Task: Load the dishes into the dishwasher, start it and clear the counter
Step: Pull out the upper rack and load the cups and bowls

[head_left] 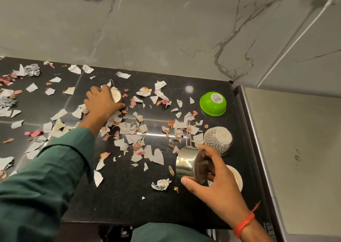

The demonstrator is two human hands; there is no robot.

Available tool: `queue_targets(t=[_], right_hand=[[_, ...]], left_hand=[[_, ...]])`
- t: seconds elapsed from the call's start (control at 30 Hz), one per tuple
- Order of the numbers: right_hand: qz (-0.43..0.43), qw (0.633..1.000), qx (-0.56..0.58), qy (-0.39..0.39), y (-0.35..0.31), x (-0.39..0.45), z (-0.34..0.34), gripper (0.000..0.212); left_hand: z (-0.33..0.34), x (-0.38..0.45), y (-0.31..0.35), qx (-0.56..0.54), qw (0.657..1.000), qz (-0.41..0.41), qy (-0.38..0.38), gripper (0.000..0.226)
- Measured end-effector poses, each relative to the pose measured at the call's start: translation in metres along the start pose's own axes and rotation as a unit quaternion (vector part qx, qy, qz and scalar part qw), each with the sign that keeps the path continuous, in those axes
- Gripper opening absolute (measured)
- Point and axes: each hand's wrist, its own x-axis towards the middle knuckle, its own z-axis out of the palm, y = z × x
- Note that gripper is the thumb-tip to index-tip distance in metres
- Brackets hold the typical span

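Two shiny steel cups (186,163), each gripped by right hand (215,184) or left hand (102,101).

Right hand (212,179) gripping steel cup (190,163), left hand (102,99) on another

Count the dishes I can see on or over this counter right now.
5: a steel cup in the right hand; another cup under the left hand; an upturned green bowl; a patterned bowl; a pale dish partly hidden behind the right hand.
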Motion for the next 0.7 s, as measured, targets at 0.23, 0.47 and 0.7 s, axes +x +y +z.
queue_targets(t=[0.23,0.47,0.7], right_hand=[[-0.026,0.999,-0.025,-0.011,-0.006,0.005,0.001,0.089],[-0.047,0.998,-0.023,-0.018,-0.007,0.006,0.003,0.089],[-0.042,0.999,-0.012,-0.028,-0.002,0.001,-0.002,0.09]], left_hand=[[-0.021,-0.021,-0.004,-0.393,0.918,-0.002,-0.045,0.078],[-0.036,-0.076,-0.001,-0.732,0.656,-0.109,-0.147,0.076],[-0.017,-0.11,0.01,-0.849,0.463,-0.181,-0.18,0.077]])
